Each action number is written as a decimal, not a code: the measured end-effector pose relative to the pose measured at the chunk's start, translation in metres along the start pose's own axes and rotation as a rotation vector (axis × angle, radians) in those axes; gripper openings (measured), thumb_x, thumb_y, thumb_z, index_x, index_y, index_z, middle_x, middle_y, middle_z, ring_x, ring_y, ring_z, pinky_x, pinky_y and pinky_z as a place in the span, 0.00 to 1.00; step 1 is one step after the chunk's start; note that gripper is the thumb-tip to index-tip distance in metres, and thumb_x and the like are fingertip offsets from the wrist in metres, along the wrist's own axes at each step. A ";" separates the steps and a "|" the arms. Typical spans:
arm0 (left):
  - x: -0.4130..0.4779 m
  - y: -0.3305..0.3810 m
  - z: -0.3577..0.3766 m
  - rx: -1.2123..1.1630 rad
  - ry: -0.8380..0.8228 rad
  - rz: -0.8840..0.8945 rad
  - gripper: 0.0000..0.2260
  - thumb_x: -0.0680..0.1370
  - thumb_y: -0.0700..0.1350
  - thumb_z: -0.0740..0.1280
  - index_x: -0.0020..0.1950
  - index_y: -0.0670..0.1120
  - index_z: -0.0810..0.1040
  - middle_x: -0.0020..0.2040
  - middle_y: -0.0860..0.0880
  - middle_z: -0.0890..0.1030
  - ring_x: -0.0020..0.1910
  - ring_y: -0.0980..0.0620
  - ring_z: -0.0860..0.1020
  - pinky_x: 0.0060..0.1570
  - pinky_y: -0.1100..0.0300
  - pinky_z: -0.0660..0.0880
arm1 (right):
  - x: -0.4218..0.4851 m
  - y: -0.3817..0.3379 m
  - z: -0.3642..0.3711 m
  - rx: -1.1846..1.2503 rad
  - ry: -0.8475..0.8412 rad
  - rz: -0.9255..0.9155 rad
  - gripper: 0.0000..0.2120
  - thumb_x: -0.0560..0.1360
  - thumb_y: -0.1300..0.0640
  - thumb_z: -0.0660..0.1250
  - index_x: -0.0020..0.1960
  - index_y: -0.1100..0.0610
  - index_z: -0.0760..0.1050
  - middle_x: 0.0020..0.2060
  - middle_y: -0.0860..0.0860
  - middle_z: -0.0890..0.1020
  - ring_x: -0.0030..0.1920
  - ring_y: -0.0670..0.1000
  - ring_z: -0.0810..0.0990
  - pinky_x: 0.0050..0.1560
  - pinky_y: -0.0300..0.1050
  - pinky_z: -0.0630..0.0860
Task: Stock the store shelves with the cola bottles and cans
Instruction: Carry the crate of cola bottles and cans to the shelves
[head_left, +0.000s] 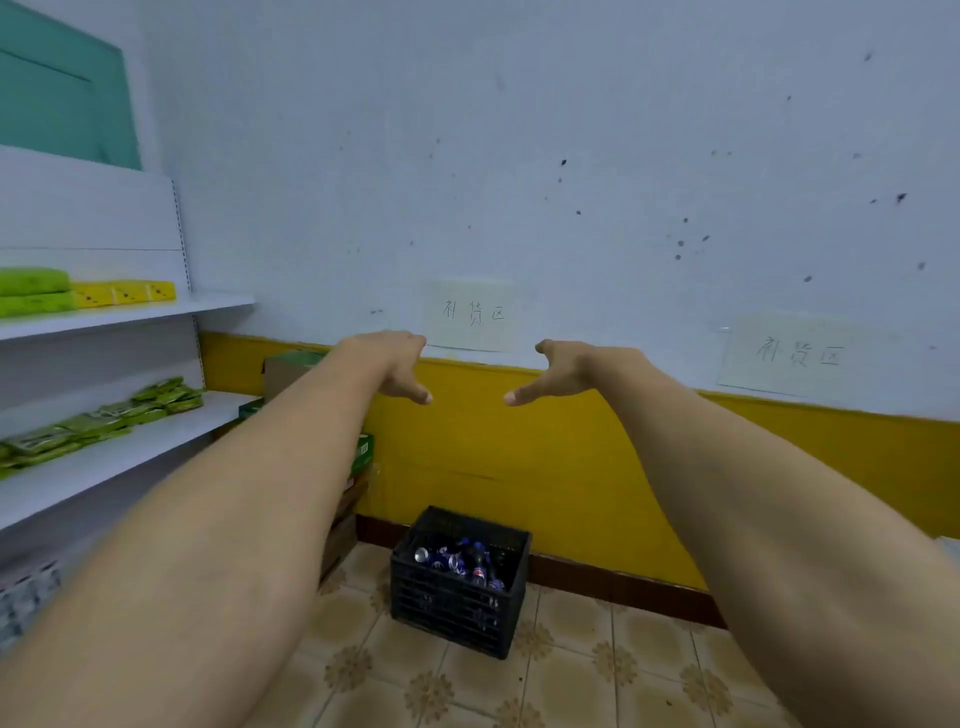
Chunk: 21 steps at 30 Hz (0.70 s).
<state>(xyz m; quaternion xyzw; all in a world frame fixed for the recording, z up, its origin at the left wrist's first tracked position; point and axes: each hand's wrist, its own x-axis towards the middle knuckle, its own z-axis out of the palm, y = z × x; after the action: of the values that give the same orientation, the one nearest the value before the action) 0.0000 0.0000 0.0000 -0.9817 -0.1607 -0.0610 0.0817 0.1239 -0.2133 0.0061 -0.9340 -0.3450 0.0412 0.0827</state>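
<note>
Head view looks forward and slightly down at a wall that is pale blue above and yellow below, with a patterned tile floor (597, 670) at the bottom of the frame. Both bare arms reach forward into the middle of the frame. The left hand (395, 366) and the right hand (566, 369) hang side by side in front of the wall, near each other but apart, with nothing in either. On each hand the grip is spread, the thumb stuck out toward the other hand and the fingers curled away and downward.

Below the hands, in the lower centre of the frame, a black plastic crate (457, 603) stands on the floor close to the base of the wall. Inside it lie the cola cans (439, 558) and at least one cola bottle (480, 566), blue with silver tops, jumbled together; the count is hard to tell.

At the left edge of the frame white store shelves (130, 314) carry green packets (104, 421) on the middle level and green and yellow packs (124, 292) on the level above. Cardboard boxes (291, 366) are stacked between the shelves and the crate, partly hidden by the left arm. Two paper signs with handwriting are stuck on the wall, one (472, 314) just above the hands and one (795, 356) at the right.
</note>
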 end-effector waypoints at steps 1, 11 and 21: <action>0.009 -0.010 0.001 0.003 0.002 0.001 0.40 0.73 0.61 0.68 0.76 0.43 0.56 0.76 0.44 0.61 0.73 0.43 0.63 0.69 0.45 0.65 | 0.012 -0.006 0.001 0.006 0.005 0.005 0.55 0.65 0.29 0.69 0.79 0.54 0.48 0.78 0.54 0.55 0.76 0.59 0.58 0.72 0.62 0.61; 0.111 -0.089 0.031 0.018 -0.011 0.033 0.42 0.72 0.62 0.68 0.76 0.43 0.55 0.76 0.44 0.61 0.73 0.43 0.63 0.68 0.44 0.65 | 0.135 -0.043 0.003 0.012 0.044 0.049 0.55 0.64 0.29 0.69 0.79 0.55 0.47 0.78 0.55 0.54 0.76 0.59 0.57 0.72 0.61 0.60; 0.230 -0.127 0.084 0.015 -0.035 0.043 0.45 0.71 0.67 0.66 0.78 0.44 0.53 0.77 0.44 0.57 0.75 0.43 0.59 0.69 0.42 0.64 | 0.270 -0.028 0.012 -0.036 0.019 0.078 0.56 0.64 0.28 0.68 0.79 0.54 0.45 0.78 0.54 0.53 0.76 0.60 0.56 0.72 0.63 0.60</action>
<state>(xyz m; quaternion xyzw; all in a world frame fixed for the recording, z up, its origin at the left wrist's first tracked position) 0.1830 0.2039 -0.0311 -0.9852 -0.1414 -0.0411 0.0875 0.3093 -0.0143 -0.0063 -0.9484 -0.3083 0.0293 0.0676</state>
